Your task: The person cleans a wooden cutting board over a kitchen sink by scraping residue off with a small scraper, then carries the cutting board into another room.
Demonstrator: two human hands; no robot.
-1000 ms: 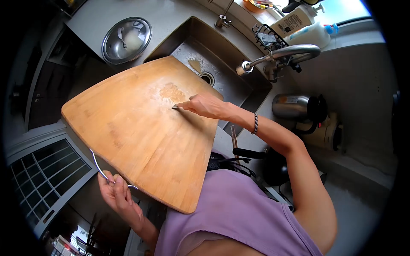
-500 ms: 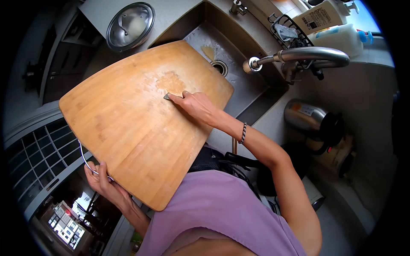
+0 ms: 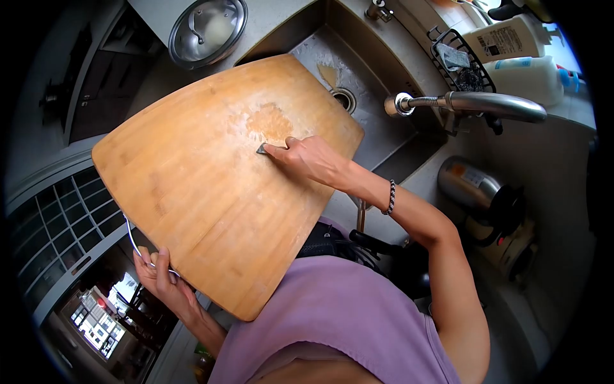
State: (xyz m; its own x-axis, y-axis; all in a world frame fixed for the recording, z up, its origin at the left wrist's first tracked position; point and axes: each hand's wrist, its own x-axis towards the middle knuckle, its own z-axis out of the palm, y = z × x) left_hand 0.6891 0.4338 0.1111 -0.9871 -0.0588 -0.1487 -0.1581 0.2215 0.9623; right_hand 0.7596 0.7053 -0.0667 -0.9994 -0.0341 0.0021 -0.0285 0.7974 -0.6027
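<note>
A large wooden cutting board (image 3: 211,192) is held tilted, its far end over the sink. My left hand (image 3: 165,281) is closed round the metal handle (image 3: 132,237) at the board's lower left edge, thumb against the wood. Fingers of my right hand (image 3: 310,160) are pinched on a small metal blade (image 3: 261,148), most of it hidden, with its corner on the board. Just above the blade lies a rough, damp-looking patch (image 3: 270,123) ringed by whitish, floury residue.
Behind the board is a steel sink (image 3: 384,137) with a pale flat scrap (image 3: 328,75) near its drain (image 3: 345,99). A faucet (image 3: 492,104) arches in from the right. A lidded bowl (image 3: 208,32) sits on the counter; bottles (image 3: 524,73) and a steel kettle (image 3: 470,182) stand right.
The whole view has shifted slightly, moving the scene rightward. Against the board, the blade and my right hand have moved slightly, a little farther from the damp patch. My left hand keeps its hold.
</note>
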